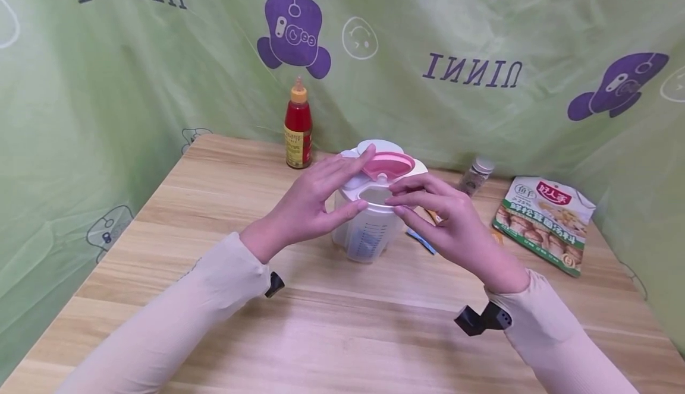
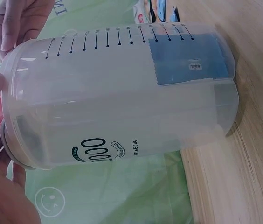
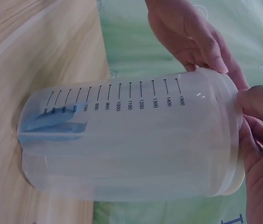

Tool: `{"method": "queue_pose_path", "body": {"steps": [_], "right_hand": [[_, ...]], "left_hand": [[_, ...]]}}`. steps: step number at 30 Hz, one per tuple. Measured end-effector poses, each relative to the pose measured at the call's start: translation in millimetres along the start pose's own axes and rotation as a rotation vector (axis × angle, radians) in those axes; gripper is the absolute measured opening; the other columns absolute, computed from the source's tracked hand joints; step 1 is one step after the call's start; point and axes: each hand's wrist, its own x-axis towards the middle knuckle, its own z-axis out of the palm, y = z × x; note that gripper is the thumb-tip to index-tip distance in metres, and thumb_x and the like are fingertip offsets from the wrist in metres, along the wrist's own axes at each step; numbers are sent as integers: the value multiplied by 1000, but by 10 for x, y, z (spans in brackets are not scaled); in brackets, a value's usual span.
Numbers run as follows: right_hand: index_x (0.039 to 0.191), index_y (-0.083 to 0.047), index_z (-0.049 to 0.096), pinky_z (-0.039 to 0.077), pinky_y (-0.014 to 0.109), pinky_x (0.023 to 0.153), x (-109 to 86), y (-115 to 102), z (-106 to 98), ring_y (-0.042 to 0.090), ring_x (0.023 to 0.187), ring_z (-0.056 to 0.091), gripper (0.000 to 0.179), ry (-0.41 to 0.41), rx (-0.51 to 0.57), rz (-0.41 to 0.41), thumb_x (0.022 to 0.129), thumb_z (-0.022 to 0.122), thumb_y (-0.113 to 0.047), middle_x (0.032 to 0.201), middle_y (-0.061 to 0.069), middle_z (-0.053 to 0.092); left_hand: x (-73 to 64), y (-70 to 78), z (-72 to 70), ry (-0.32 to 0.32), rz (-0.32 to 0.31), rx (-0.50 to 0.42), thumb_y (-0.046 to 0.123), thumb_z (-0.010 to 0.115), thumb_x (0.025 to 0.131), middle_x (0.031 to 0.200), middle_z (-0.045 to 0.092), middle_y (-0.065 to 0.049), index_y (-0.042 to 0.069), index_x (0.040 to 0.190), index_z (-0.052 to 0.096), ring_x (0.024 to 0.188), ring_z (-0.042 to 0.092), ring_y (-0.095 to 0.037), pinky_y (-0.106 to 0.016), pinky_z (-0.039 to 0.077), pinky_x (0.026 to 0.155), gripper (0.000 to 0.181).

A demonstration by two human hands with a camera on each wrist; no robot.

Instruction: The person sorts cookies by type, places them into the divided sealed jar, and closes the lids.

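Note:
A translucent storage canister with measuring marks stands upright on the wooden table. Its white lid has several caps; the pink-lined cap is flipped up beside an uncovered opening. My left hand holds the lid's left side, thumb on the front rim and fingers reaching across the top. At the right side of the opening, my right hand grips the rim with thumb and bent fingers. A blue sachet lies low inside the canister, seen through the wall in both wrist views.
A red sauce bottle stands at the back left. To the right are a small clear jar, a mushroom seasoning pouch and a blue packet close behind the canister. A green curtain hangs behind the table.

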Motion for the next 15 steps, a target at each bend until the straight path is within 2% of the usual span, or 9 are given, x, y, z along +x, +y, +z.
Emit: {"method": "queue_pose_path", "body": {"steps": [5, 7, 11, 15], "right_hand": [[111, 3, 77, 58, 15, 95, -25, -10, -42, 8, 116, 66, 26, 17, 148, 88, 89, 71, 15, 119, 15, 72], [111, 6, 76, 59, 14, 89, -43, -8, -81, 7, 112, 68, 23, 43, 202, 109, 92, 68, 15, 120, 11, 73], [109, 13, 73, 60, 15, 83, -91, 27, -187, 10, 102, 73, 17, 164, 326, 107, 97, 60, 13, 117, 4, 76], [110, 18, 69, 62, 21, 91, -153, 129, -280, 15, 100, 75, 18, 282, 429, 111, 101, 54, 11, 111, 7, 77]], "left_hand": [[-5, 6, 3, -8, -9, -3, 26, 72, 97, 154, 60, -8, 12, 164, 34, 148, 52, -24, -46, 36, 129, 78], [-3, 8, 6, -4, -4, -6, 25, 72, 97, 153, 61, -8, 11, 164, 35, 147, 52, -24, -45, 37, 129, 78], [-3, -1, 15, 10, 6, -3, 25, 73, 96, 150, 63, -9, 9, 163, 37, 146, 54, -25, -44, 36, 129, 77], [-8, -10, 19, 18, 11, -1, 24, 73, 96, 149, 64, -9, 9, 163, 37, 144, 55, -24, -43, 35, 130, 77]]}}
